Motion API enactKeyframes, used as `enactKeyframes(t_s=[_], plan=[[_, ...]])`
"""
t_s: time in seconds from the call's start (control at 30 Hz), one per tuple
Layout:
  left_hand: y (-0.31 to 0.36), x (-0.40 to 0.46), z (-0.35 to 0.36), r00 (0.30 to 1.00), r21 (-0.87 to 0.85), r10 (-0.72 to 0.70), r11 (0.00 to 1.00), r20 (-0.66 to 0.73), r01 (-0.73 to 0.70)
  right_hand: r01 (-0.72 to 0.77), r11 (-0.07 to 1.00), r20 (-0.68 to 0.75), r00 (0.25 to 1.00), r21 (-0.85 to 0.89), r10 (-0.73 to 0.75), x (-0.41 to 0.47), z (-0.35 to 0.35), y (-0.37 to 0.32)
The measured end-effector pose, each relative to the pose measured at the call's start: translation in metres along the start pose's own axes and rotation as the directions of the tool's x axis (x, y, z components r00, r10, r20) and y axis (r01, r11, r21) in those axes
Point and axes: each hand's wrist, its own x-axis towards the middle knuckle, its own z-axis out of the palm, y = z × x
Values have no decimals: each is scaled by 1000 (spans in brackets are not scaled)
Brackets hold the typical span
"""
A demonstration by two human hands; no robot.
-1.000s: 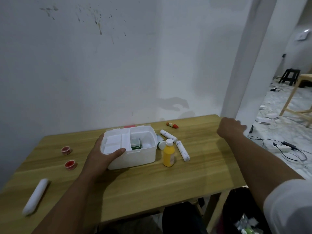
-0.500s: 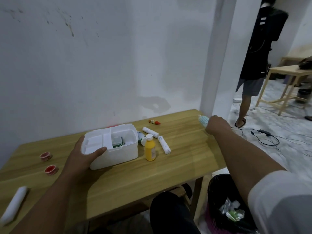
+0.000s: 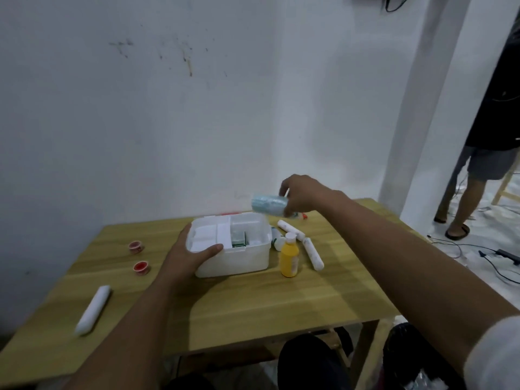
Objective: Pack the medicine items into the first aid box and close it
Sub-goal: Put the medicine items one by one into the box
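Observation:
The white first aid box (image 3: 239, 258) stands open on the wooden table (image 3: 253, 305), with a green packet (image 3: 238, 240) inside. My left hand (image 3: 191, 253) grips the box's left rim. Above the box's far right corner, my right hand (image 3: 302, 197) holds a pale blue roll (image 3: 267, 204). Right of the box stand a yellow bottle (image 3: 289, 256), two white rolls (image 3: 312, 253) (image 3: 289, 228) and a small white bottle (image 3: 277, 240). A red-tipped tube (image 3: 302, 216) lies mostly hidden behind my right hand.
Two small red caps (image 3: 136, 246) (image 3: 141, 267) and a long white roll (image 3: 94, 309) lie on the table's left part. A person (image 3: 484, 153) stands at the right beside a white pillar. A black bin (image 3: 408, 358) sits under the table's right corner; cables cross the floor.
My right hand picked up the pale blue roll at the table's far right corner and carried it left to above the box. The left hand stayed on the box.

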Motion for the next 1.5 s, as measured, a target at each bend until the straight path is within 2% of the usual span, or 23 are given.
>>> enactKeyframes(t_s=[0.2,0.3,0.37,0.5,0.67,0.83,0.93,1.1,1.17,1.27,1.43,1.5], plan=[[-1,0,1,1000,8,-1,1000,-25,1,144,944,107,987,-298,-117,9,27,-51],[1,1,4,1000,36,7,999,-19,-6,193,919,166,976,-344,-143,18,38,-68],[0,1,5,1000,41,7,999,-25,-6,224,923,216,963,-313,-161,22,44,-74],[-6,3,5,999,49,26,998,-23,-25,250,960,296,933,-126,-204,30,65,-76],[-11,9,5,999,79,29,997,-39,-25,215,975,267,937,57,-223,37,89,-74],[-16,11,3,999,88,20,996,-38,-17,204,974,231,948,94,-221,39,100,-77],[-16,11,3,999,93,21,996,-35,-18,138,966,272,942,217,-196,39,92,-72],[-17,12,2,999,85,15,996,-29,-12,87,921,112,984,380,-139,38,55,-46],[-15,10,2,999,61,27,998,-29,-25,66,920,65,993,387,-98,37,41,-27],[-15,9,2,999,37,12,999,-35,-11,20,950,100,994,312,-53,26,29,-4],[-11,7,2,1000,10,6,1000,-21,-6,-87,967,350,937,241,-3,0,21,12],[-8,5,2,1000,-3,9,1000,-19,-9,-76,980,415,910,185,-8,-9,26,12]])
